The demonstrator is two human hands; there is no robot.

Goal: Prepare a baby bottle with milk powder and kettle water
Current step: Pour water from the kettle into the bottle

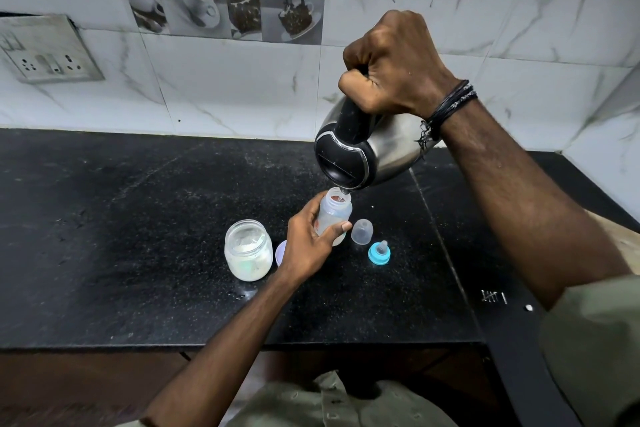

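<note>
Just below the centre of the frame, the open baby bottle (333,215) is held upright on the black counter (138,218) by the left hand (308,246), curled closed around its body. Above it, the steel kettle (363,152) is tipped, its handle gripped in the fisted right hand (394,66). The thin stream is best kept centred on the narrow mouth (hot water, presumably) and poured slowly; powder jar (248,250), clear cap (362,231) and blue teat ring (379,252) are left alongside.
</note>
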